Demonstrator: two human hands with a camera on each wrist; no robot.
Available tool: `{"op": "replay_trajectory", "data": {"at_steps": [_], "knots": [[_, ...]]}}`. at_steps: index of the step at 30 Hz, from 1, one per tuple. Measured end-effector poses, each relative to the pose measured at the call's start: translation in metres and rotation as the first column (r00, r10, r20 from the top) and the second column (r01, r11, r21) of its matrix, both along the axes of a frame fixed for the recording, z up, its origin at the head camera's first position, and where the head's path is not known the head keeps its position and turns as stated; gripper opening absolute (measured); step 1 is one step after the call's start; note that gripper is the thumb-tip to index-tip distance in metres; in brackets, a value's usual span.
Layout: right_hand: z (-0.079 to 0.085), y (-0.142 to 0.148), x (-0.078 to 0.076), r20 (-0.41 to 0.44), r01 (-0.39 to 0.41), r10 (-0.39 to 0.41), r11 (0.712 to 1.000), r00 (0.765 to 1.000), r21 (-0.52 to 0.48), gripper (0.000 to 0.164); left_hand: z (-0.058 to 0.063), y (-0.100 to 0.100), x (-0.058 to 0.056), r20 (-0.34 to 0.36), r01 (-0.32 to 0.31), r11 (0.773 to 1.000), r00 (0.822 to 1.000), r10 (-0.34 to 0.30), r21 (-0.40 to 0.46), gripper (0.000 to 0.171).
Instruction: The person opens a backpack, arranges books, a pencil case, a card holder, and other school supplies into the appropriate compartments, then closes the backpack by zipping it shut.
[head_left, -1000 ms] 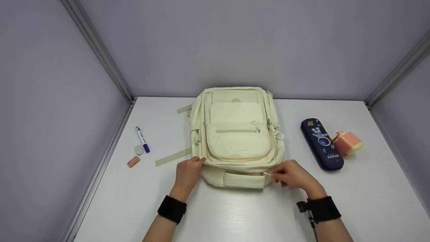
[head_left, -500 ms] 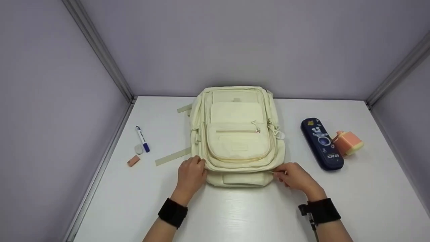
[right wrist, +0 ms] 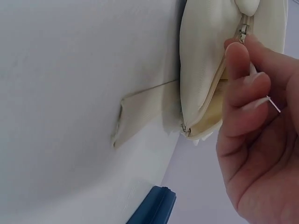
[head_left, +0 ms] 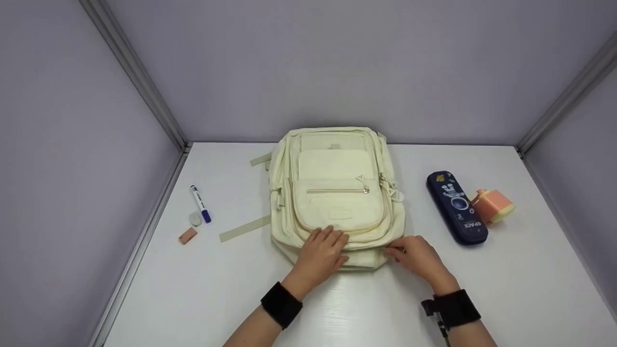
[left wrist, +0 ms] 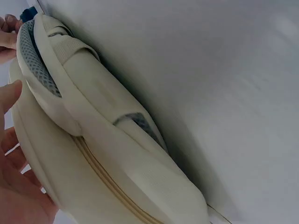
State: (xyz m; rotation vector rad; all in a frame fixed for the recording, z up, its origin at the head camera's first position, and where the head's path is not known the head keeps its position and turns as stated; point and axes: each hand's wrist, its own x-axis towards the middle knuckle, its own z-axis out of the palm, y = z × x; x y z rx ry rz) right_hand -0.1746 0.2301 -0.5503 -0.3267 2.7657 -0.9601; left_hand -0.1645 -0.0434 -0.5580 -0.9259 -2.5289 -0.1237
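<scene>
A cream backpack (head_left: 337,166) lies flat on the white table, its top end with the handle toward me. My left hand (head_left: 320,255) rests on the near edge of its front, fingers spread over the fabric; in the left wrist view the left hand (left wrist: 23,186) shows thumb and fingers apart beside the bag. At the near right corner my right hand (head_left: 417,255) pinches a zipper pull. In the right wrist view the slider (right wrist: 243,31) sits at the right fingertips, and the zipper gapes below it, showing a yellowish lining (right wrist: 210,109).
Right of the bag lie a navy pencil case (head_left: 457,207) with space pictures and an orange-and-yellow block-shaped object (head_left: 494,206). To the left are a white-and-blue marker (head_left: 200,203), a small grey piece (head_left: 195,219) and a brownish-pink block (head_left: 188,235). Loose straps (head_left: 245,228) stick out leftward.
My left hand has left the bag's near left corner and moved right onto the middle of its near edge. The right hand, pinching the zipper pull, has moved slightly around the near right corner.
</scene>
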Motion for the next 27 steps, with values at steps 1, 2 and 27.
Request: {"op": "replay_trajectory", "data": {"at_steps": [1,2,27], "knots": [[0.000,0.000,0.001,-0.010,-0.001,0.001,1.000,1.000,0.000,0.015,-0.001,0.005,-0.001,-0.018,-0.003,1.000,1.000,0.003,-0.009,0.044],[0.000,-0.001,0.002,-0.020,0.001,-0.001,1.000,1.000,0.002,0.016,-0.001,0.009,-0.002,-0.038,-0.006,1.000,0.999,0.005,-0.011,0.040],[-0.007,0.042,-0.018,-0.367,0.216,-0.146,0.963,0.919,0.158,0.007,0.008,0.006,0.000,0.078,0.046,0.999,0.996,-0.048,0.028,0.015]]}}
